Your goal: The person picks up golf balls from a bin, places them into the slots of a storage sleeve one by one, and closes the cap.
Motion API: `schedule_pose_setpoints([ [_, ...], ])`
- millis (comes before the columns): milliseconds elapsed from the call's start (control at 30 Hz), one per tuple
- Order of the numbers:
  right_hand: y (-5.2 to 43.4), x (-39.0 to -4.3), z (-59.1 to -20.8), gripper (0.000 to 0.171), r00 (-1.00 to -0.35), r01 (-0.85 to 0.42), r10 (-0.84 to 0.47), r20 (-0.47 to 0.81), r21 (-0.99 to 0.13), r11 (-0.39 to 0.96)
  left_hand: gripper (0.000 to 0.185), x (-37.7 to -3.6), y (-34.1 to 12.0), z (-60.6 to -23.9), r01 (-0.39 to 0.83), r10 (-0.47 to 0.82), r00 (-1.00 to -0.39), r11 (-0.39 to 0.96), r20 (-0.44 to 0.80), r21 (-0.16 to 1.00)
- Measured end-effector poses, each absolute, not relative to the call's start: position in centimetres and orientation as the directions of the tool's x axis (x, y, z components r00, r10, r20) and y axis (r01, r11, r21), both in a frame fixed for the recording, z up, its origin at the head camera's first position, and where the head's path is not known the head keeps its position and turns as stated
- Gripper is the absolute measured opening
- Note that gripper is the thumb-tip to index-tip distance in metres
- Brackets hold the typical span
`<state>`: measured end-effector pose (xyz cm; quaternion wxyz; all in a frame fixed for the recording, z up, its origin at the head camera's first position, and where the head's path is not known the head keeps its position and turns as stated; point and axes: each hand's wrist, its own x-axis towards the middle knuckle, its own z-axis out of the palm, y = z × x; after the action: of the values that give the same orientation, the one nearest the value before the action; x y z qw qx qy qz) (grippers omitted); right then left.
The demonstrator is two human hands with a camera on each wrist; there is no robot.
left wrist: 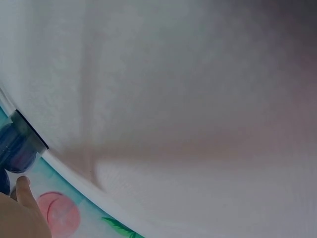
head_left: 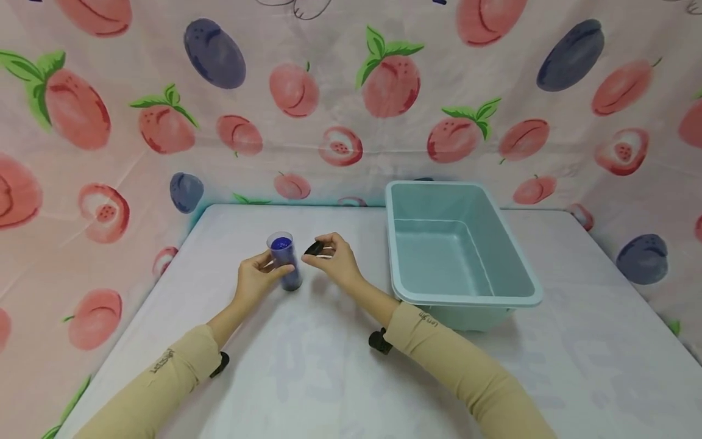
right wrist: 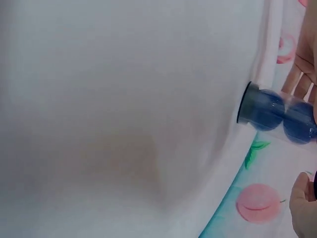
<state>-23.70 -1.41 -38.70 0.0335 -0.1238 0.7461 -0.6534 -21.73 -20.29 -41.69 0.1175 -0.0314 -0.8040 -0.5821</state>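
My left hand (head_left: pixel 254 281) grips a clear tube (head_left: pixel 291 280) with blue balls inside, thumb across its front and fingers behind. The tube leans slightly, its open mouth upward and a dark base at the bottom. In the right wrist view two blue balls (right wrist: pixel 267 110) show through the tube wall above that base. Just right of the mouth, my right hand (head_left: pixel 339 262) pinches a small black cap (head_left: pixel 314 248) between thumb and fingers, apart from the tube. The left wrist view catches the tube (left wrist: pixel 34 139) at its left edge.
A pale blue-green plastic basin (head_left: pixel 463 300) stands on the white-covered table (head_left: pixel 307 378), right of my right hand. Behind the table hangs a fruit-printed cloth (head_left: pixel 340 79). Black wrist cameras sit at both cuffs.
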Motion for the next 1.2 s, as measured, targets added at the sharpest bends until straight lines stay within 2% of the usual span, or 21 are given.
schedule_pose_setpoints([
  [167, -1.9, -23.8, -38.4, 0.04, -0.96, -0.185, -0.214, 0.179, -0.983, 0.007, 0.052, -21.8, -20.2, -41.7, 0.186, -0.083, -0.972, 0.312, 0.222, 0.932],
  [333, -2.5, -23.6, -38.0, 0.044, -0.952, -0.219, -0.203, 0.229, -0.973, -0.068, 0.052, -21.9, -20.1, -41.6, 0.167, -0.078, -0.976, 0.316, 0.202, 0.934],
  [700, -4.3, -23.3, -36.7, 0.048, -0.924, -0.317, -0.187, 0.332, -0.942, -0.108, 0.048, -21.8, -20.2, -41.7, 0.17, -0.094, -0.973, 0.324, 0.21, 0.931],
  [800, -4.6, -23.4, -36.5, 0.048, -0.918, -0.347, -0.176, 0.355, -0.935, -0.076, 0.048, -21.8, -20.3, -41.7, 0.174, -0.091, -0.973, 0.325, 0.214, 0.929],
  [967, -5.0, -23.9, -36.2, 0.047, -0.907, -0.4, -0.176, 0.382, -0.913, 0.078, 0.049, -21.8, -20.3, -41.8, 0.173, -0.093, -0.973, 0.314, 0.212, 0.934],
  [1200, -5.5, -24.3, -35.6, 0.05, -0.881, -0.457, -0.242, 0.406, -0.864, 0.214, 0.046, -21.8, -20.4, -41.8, 0.204, -0.08, -0.967, 0.315, 0.24, 0.927],
])
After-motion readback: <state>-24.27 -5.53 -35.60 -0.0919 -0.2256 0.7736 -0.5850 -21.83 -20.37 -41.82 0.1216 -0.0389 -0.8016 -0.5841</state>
